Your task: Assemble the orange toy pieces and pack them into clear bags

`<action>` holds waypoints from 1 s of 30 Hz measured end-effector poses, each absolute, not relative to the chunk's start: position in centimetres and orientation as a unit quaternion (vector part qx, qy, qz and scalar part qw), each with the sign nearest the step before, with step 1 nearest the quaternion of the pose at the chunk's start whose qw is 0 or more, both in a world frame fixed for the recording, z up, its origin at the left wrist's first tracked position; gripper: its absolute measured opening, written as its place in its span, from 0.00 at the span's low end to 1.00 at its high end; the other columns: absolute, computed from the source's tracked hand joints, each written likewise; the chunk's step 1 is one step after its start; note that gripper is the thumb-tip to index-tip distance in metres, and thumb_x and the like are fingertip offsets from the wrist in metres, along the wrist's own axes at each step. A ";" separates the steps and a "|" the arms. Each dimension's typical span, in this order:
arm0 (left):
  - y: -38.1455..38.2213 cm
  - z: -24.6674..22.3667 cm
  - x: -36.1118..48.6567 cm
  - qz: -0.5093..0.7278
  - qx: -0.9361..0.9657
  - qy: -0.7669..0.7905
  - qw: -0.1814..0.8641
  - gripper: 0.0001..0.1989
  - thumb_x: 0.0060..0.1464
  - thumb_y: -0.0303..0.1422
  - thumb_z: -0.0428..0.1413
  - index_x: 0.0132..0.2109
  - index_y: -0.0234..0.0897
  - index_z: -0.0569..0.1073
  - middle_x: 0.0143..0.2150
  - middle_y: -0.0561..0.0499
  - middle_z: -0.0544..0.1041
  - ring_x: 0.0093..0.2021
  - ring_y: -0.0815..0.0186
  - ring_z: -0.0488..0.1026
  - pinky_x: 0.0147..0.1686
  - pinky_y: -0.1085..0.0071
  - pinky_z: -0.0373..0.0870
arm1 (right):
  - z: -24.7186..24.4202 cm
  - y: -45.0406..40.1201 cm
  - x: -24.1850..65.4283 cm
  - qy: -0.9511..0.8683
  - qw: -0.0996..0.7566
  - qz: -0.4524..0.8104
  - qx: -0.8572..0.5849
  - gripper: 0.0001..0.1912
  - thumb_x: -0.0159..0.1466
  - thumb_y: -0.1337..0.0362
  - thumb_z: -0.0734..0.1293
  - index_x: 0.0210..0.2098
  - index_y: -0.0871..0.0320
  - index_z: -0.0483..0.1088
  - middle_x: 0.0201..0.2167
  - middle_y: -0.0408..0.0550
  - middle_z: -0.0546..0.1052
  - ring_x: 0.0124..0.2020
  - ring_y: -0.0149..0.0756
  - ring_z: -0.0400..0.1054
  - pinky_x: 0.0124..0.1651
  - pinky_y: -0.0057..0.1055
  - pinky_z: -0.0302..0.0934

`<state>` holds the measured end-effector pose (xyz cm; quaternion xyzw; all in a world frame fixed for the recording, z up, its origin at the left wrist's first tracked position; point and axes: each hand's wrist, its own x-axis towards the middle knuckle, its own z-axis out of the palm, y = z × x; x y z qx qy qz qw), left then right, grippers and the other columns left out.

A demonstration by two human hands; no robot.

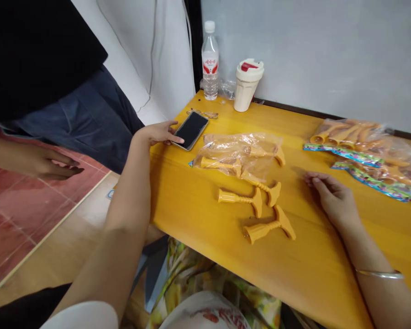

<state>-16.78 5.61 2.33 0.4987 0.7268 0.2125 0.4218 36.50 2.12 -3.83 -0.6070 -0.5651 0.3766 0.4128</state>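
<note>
Out of the white sleeve, reaches over the yellow table, past a standing person at left. Has packed bags far right, a clear bag mid-table, cup and bottle far. Rests right hand half-open at right, clasping nothing visible. With left hand, touches phone at left; cannot tell whether gripped. Would call for an edge pinch to lift, clear of handles near, glasses just beyond.

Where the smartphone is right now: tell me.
The smartphone lies near the left edge of the table in the head view, touched by the left hand, beside the eyeglasses.
</note>
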 end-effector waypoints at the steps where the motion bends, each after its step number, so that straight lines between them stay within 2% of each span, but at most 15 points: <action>1: 5.6 2.4 -16.5 0.208 0.497 0.730 0.420 0.57 0.41 0.34 0.69 0.73 0.41 0.48 0.59 0.38 0.72 0.48 0.56 0.76 0.41 0.67 0.70 | -3.9 2.1 36.5 -0.566 0.411 0.375 -0.608 0.22 0.56 0.44 0.71 0.41 0.52 0.77 0.41 0.46 0.78 0.43 0.38 0.72 0.65 0.50 0.57; 9: 5.8 2.9 -15.6 0.186 0.490 0.756 0.393 0.58 0.40 0.32 0.70 0.73 0.37 0.47 0.57 0.38 0.72 0.50 0.53 0.74 0.42 0.67 0.69 | -4.4 2.2 36.8 -0.585 0.398 0.362 -0.607 0.21 0.58 0.45 0.69 0.43 0.52 0.76 0.41 0.46 0.79 0.45 0.39 0.72 0.65 0.51 0.57; 17: 5.9 2.6 -15.8 0.195 0.481 0.751 0.409 0.62 0.37 0.33 0.71 0.73 0.43 0.46 0.63 0.37 0.68 0.52 0.54 0.73 0.40 0.69 0.69 | -4.2 2.2 36.7 -0.593 0.388 0.354 -0.611 0.20 0.59 0.46 0.68 0.43 0.52 0.76 0.41 0.46 0.79 0.45 0.41 0.72 0.65 0.51 0.57; 23: 5.8 2.5 -16.0 0.215 0.483 0.752 0.394 0.60 0.33 0.32 0.71 0.72 0.44 0.51 0.62 0.37 0.69 0.50 0.51 0.74 0.39 0.66 0.70 | -4.2 2.1 36.7 -0.598 0.387 0.353 -0.606 0.17 0.60 0.48 0.68 0.42 0.52 0.76 0.43 0.47 0.79 0.46 0.40 0.72 0.64 0.48 0.59; 26: 5.6 2.4 -16.1 0.243 0.479 0.735 0.415 0.57 0.39 0.34 0.70 0.73 0.44 0.50 0.57 0.38 0.73 0.49 0.53 0.75 0.38 0.65 0.70 | -4.3 2.2 36.8 -0.611 0.382 0.346 -0.601 0.17 0.61 0.49 0.67 0.43 0.52 0.76 0.43 0.47 0.79 0.46 0.40 0.72 0.63 0.48 0.59; 30: 5.6 2.3 -15.9 0.330 0.442 0.732 0.400 0.47 0.50 0.39 0.64 0.72 0.40 0.51 0.53 0.40 0.76 0.48 0.56 0.75 0.39 0.64 0.71 | -4.0 2.1 36.7 -0.615 0.378 0.337 -0.604 0.17 0.62 0.49 0.67 0.43 0.54 0.76 0.42 0.48 0.79 0.45 0.40 0.72 0.62 0.48 0.60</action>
